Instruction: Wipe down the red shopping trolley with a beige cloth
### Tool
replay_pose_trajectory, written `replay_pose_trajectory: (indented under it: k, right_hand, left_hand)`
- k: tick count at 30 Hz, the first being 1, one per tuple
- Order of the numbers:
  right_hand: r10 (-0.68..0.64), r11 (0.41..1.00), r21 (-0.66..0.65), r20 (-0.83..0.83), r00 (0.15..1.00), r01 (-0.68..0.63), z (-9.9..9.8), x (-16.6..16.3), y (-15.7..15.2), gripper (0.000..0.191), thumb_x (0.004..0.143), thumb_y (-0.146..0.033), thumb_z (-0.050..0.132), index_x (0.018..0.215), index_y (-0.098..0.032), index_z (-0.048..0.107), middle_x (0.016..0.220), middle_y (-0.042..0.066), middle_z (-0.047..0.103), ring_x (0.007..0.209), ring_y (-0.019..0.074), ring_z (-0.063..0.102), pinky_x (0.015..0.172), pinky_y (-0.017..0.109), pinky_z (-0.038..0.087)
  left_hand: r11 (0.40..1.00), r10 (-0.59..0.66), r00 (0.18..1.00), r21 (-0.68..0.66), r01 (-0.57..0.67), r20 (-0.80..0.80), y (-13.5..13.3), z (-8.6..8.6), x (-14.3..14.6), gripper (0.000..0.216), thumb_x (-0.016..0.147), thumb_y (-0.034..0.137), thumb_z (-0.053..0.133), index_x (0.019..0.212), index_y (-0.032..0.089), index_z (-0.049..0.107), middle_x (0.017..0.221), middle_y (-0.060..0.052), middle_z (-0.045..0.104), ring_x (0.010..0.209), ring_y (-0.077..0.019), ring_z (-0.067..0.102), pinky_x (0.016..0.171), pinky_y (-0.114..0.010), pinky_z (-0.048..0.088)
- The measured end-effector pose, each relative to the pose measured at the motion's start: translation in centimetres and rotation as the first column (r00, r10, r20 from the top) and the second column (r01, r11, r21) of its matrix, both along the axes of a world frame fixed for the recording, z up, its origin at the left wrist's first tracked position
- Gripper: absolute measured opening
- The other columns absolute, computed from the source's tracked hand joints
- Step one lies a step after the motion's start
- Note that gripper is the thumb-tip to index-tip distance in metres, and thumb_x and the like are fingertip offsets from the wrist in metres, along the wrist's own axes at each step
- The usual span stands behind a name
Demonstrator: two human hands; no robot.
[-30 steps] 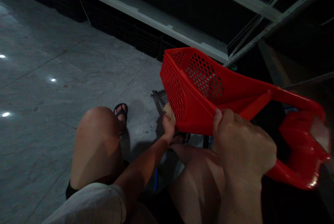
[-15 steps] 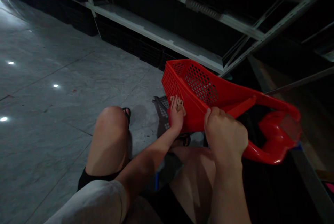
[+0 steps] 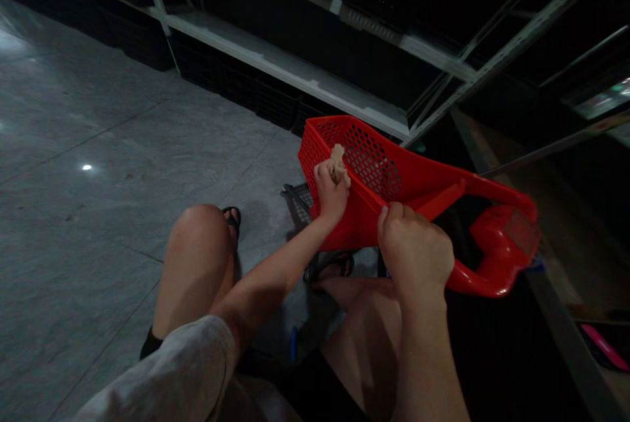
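A red plastic shopping cart [image 3: 354,218] with a perforated basket stands in front of me, its handle end [image 3: 502,251] toward the right. My left hand [image 3: 332,192] is closed on a crumpled beige cloth [image 3: 338,163], which touches the top rim of the basket's near side. My right hand [image 3: 416,248] is wrapped round the cart's red rim, between the basket and the handle. That hand covers the part of the rim it grips. The inside bottom of the basket is hidden.
White metal shelving [image 3: 275,58] runs behind the cart, with black crates [image 3: 275,104] under its lowest shelf. My knees are on both sides near the cart, over a grey tiled floor [image 3: 98,225]. A pink object [image 3: 603,346] lies at the far right.
My left hand has moved the cloth up from the basket's near side wall to its top rim. My right hand keeps its grip on the cart. The view has shifted slightly.
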State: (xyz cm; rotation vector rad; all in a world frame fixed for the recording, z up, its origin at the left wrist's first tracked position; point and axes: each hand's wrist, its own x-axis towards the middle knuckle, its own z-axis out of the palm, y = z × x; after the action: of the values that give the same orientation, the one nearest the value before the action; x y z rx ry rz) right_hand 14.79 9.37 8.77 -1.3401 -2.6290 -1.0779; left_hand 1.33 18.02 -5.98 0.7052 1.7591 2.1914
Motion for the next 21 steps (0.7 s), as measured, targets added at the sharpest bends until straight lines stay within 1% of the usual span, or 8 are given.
replay_pose_trajectory:
  k: [3,5,7,10,12,15,19,21]
  right_hand:
    - [0.033,0.999,0.010,0.019,0.999,-0.033,-0.2,0.5,0.0,0.028,0.102,-0.019,0.039,0.083,-0.015,0.060,0.070,0.009,0.068,0.059,0.0183,0.061,0.056,0.031,0.023]
    - [0.056,0.998,0.034,0.025,0.998,-0.057,-0.3,0.8,0.1,0.028,0.101,-0.018,0.040,0.082,-0.016,0.060,0.069,0.008,0.067,0.059,0.0182,0.061,0.056,0.031,0.024]
    - [0.068,0.996,0.052,0.024,0.997,-0.070,-0.3,1.0,0.0,0.030,0.101,-0.017,0.040,0.079,-0.016,0.060,0.067,0.007,0.067,0.058,0.0178,0.060,0.057,0.031,0.023]
    - [0.078,0.996,0.048,0.013,0.997,-0.079,-0.2,1.4,0.1,0.034,0.101,-0.018,0.040,0.076,-0.016,0.062,0.065,0.008,0.067,0.056,0.0166,0.057,0.058,0.032,0.022]
    - [0.086,0.996,0.032,0.001,0.996,-0.086,-0.1,1.7,0.2,0.036,0.101,-0.020,0.039,0.076,-0.016,0.064,0.064,0.007,0.066,0.056,0.0164,0.055,0.058,0.032,0.021]
    - [0.105,0.994,-0.002,-0.023,0.994,-0.105,-0.2,2.6,0.7,0.037,0.101,-0.022,0.039,0.078,-0.015,0.067,0.065,0.007,0.067,0.056,0.0162,0.053,0.058,0.032,0.021]
    - [0.135,0.989,-0.041,-0.117,0.984,-0.141,-0.4,3.8,1.6,0.038,0.100,-0.026,0.041,0.080,-0.016,0.071,0.068,0.007,0.069,0.056,0.0153,0.051,0.059,0.032,0.021]
    - [0.118,0.990,-0.055,-0.186,0.975,-0.130,-0.6,4.2,2.2,0.040,0.099,-0.028,0.043,0.075,-0.016,0.072,0.067,0.007,0.069,0.056,0.0150,0.049,0.059,0.031,0.021]
  left_hand:
    - [0.999,0.049,0.999,-0.020,-0.049,-0.009,2.5,1.1,-3.4,0.011,0.096,0.022,0.058,0.105,0.021,0.054,0.115,-0.009,0.060,0.114,-0.0207,0.054,0.107,-0.035,0.042]
    - [0.996,0.051,0.998,-0.074,-0.048,0.027,2.2,0.4,-3.6,0.004,0.099,0.024,0.053,0.098,0.021,0.052,0.108,-0.009,0.060,0.108,-0.0207,0.055,0.104,-0.035,0.042]
    - [0.996,0.015,1.000,-0.086,-0.014,0.016,-0.1,-1.5,-1.6,0.010,0.102,0.028,0.046,0.095,0.022,0.050,0.102,-0.007,0.058,0.102,-0.0201,0.056,0.101,-0.035,0.043]
    - [0.991,-0.134,0.985,-0.035,0.131,-0.110,-5.1,-4.7,4.0,0.006,0.100,0.028,0.049,0.097,0.022,0.050,0.101,-0.006,0.056,0.096,-0.0197,0.055,0.094,-0.034,0.048]
    - [0.973,-0.225,0.951,0.005,0.231,-0.211,-7.6,-5.5,7.0,0.009,0.096,0.025,0.054,0.104,0.022,0.052,0.106,-0.007,0.055,0.098,-0.0206,0.056,0.093,-0.035,0.050]
    - [0.986,-0.116,0.963,0.090,0.142,-0.244,-7.6,-3.5,6.9,0.020,0.092,0.024,0.059,0.110,0.021,0.051,0.112,-0.010,0.053,0.103,-0.0224,0.056,0.096,-0.037,0.050]
    - [0.979,0.155,0.970,0.159,-0.126,-0.187,-4.0,2.0,0.9,0.018,0.097,0.027,0.053,0.114,0.023,0.049,0.115,-0.009,0.052,0.110,-0.0217,0.056,0.105,-0.038,0.047]
    - [0.975,0.176,0.959,0.171,-0.140,-0.224,-3.3,2.9,-1.3,0.022,0.098,0.029,0.053,0.119,0.024,0.049,0.120,-0.009,0.051,0.117,-0.0220,0.055,0.110,-0.039,0.044]
